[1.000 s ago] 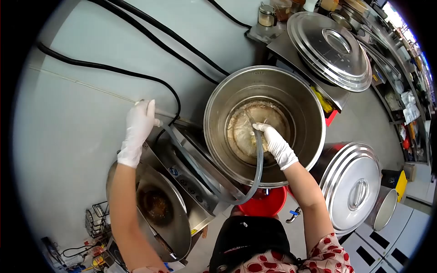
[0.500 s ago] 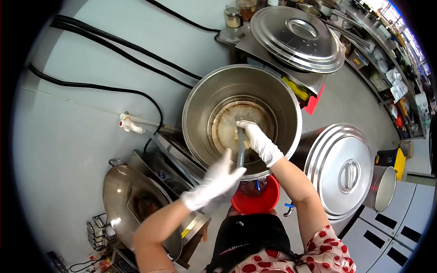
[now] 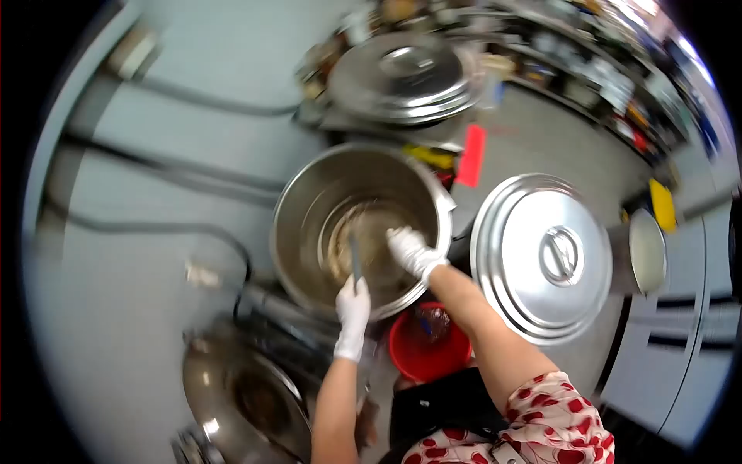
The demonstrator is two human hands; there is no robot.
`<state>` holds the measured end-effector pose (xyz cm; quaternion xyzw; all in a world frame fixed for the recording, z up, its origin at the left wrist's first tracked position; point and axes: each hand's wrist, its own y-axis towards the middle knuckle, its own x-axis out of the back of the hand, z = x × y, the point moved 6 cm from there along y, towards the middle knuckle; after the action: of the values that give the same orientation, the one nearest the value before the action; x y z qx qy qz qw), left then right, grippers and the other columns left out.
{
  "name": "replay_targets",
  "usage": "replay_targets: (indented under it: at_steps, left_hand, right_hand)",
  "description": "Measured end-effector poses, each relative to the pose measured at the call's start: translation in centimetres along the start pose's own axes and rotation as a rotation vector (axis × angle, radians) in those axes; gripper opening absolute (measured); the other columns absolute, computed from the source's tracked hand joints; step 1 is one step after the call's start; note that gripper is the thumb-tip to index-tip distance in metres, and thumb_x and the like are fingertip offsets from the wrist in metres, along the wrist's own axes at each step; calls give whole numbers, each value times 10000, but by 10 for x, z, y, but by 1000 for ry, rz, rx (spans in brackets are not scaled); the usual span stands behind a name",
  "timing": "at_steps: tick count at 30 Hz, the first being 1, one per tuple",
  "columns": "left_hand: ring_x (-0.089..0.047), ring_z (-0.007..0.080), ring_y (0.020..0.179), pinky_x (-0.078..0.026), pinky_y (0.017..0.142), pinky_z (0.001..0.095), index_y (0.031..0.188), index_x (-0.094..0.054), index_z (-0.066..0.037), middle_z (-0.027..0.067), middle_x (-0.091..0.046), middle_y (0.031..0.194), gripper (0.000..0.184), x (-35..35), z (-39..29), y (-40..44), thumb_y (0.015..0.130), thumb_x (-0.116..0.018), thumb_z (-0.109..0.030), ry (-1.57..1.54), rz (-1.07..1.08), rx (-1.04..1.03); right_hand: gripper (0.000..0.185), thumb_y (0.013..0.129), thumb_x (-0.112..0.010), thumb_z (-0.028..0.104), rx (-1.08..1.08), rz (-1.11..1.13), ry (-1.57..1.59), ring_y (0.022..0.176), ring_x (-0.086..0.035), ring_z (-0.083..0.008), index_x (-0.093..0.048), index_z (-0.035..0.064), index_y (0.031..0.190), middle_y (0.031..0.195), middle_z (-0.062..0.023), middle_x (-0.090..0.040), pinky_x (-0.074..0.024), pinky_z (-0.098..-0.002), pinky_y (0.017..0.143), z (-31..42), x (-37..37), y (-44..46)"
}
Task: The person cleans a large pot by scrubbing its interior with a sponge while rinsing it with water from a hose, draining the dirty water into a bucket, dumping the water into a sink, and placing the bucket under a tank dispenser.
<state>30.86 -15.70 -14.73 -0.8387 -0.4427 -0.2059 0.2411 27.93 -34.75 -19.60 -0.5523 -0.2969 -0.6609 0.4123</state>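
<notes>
My left hand [image 3: 353, 313], in a white glove, is closed around a grey hose [image 3: 355, 255] at the near rim of a large steel stockpot [image 3: 305, 209]. The hose end points down into the pot, over its brown-stained bottom. Inside the pot's right side is my right hand [image 3: 410, 249], also white-gloved and apart from the hose. Its fingers look curled, but blur hides what they hold, if anything. Just below the pot stands a red bucket [image 3: 410, 359] with something dark and shiny in it.
A lidded steel pot [image 3: 541, 255] stands right of the open one. Another large lid [image 3: 402, 77] lies on the counter behind. At lower left is a wok [image 3: 205, 387]. Black hoses [image 3: 154, 226] run along the left wall, near a blurred white tap [image 3: 202, 274].
My right hand has left the hose and moved to the pot's right side. My left hand now grips the hose nearer the rim. The camera view has turned and blurred.
</notes>
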Motion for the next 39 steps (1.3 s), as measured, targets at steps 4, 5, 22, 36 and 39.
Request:
replay_targets:
  at_steps: [4, 5, 22, 36, 39]
  left_hand:
    - [-378, 50, 406, -295, 376, 233, 827, -604, -34, -29, -443, 540, 216, -14, 12, 15, 925, -463, -164, -221, 112, -75]
    - [-427, 118, 443, -349, 438, 316, 758, -567, 9, 25, -476, 514, 241, -10, 10, 14, 902, -479, -162, -187, 82, -59]
    - [-527, 235, 638, -438, 587, 363, 817, -591, 27, 112, -571, 747, 269, -15, 10, 38, 857, -527, -232, 302, 115, -326]
    - [-558, 221, 755, -473, 720, 354, 1029, -587, 105, 209, -658, 956, 348, -32, 12, 23, 900, -513, -209, 132, 177, -422]
    - [-550, 168, 761, -460, 717, 330, 1085, -571, 90, 166, -656, 887, 337, -31, 16, 18, 917, -457, -179, 97, 115, -407]
  right_hand:
    - [340, 751, -570, 24, -127, -408, 730, 854, -650, -289, -591, 13, 1090, 896, -211, -641, -515, -388, 752, -2, 80, -5]
    - [396, 732, -605, 20, -213, -467, 924, 843, -656, -275, -580, 5, 1127, 862, -197, -650, -514, -367, 757, -10, 93, -8]
    - [360, 869, -569, 139, -1165, -1459, 1788, 959, -610, -199, -493, 35, 1205, 1060, -89, -608, -513, -351, 791, -80, -30, -788]
    - [299, 870, -573, 254, -2127, -2060, 489, 875, -584, -216, -598, 39, 1077, 995, -102, -618, -477, -358, 784, 131, -41, -1208]
    - [349, 836, -619, 156, -2245, -1014, -457, 958, -552, -226, -555, 19, 1151, 1093, -160, -583, -453, -340, 858, 30, -41, -1177]
